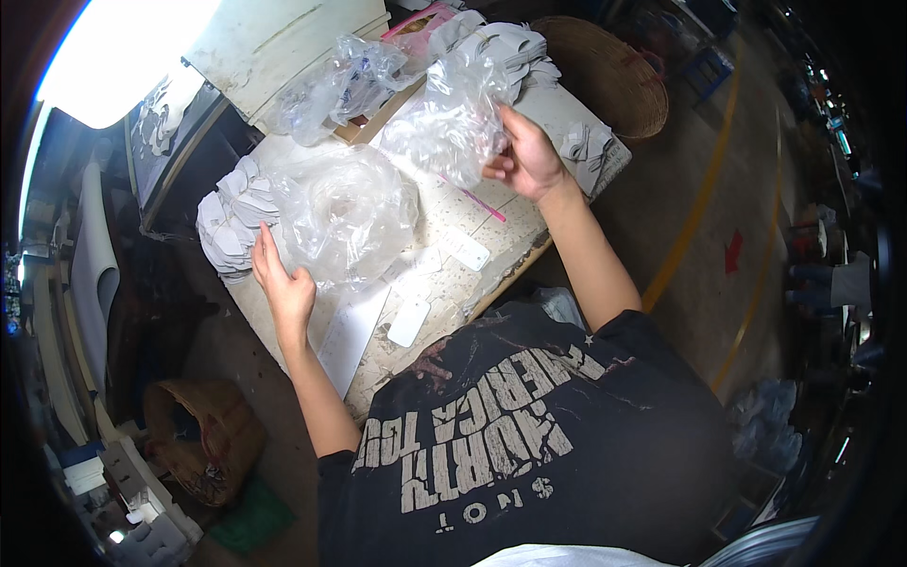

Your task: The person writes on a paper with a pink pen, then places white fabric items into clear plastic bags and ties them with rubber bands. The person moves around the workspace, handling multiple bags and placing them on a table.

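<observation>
My right hand (531, 159) pinches a crumpled clear plastic bag (444, 118), raised over the right part of the worktable (515, 227). My left hand (283, 288) has its fingers stretched out at the left edge of a larger clear plastic bag (345, 213); whether it touches that bag I cannot tell. Beside those fingertips lies a bundled stack of pale grey cut pieces (231, 217). Between the hands and my body are two white tags (409, 321), a sheet of paper (351, 331) and a slim pink stick (484, 200).
More clear plastic (331, 90) lies around a cardboard box (364, 123) at the back. Grey stacks (501, 52) sit at the far right, with a smaller bundle (586, 142) near the corner. Wicker baskets stand behind the table (614, 76) and at lower left (203, 439).
</observation>
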The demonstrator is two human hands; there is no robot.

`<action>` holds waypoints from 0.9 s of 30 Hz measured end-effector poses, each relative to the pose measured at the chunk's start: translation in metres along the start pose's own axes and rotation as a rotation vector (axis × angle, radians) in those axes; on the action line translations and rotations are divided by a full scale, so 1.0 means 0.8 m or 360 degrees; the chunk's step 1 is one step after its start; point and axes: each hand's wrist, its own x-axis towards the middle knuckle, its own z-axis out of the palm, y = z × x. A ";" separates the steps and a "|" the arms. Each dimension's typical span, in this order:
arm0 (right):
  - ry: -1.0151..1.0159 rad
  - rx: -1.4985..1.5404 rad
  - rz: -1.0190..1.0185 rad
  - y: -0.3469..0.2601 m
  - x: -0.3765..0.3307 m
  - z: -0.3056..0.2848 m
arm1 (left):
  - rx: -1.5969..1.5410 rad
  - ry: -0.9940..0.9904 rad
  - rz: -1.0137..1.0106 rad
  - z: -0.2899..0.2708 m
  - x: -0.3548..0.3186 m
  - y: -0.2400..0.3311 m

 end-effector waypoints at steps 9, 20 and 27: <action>0.0399 -0.0138 0.0061 0.055 -0.033 -0.003 | -0.1785 -0.0640 -0.0370 0.043 -0.022 0.119; 0.2535 -0.2169 0.0290 -0.001 -0.070 -0.375 | -0.0802 -0.0186 -0.0854 -0.003 -0.083 0.000; 0.2580 -0.1971 0.0467 0.012 -0.067 -0.444 | -0.0205 0.0323 0.0060 -0.005 -0.071 0.124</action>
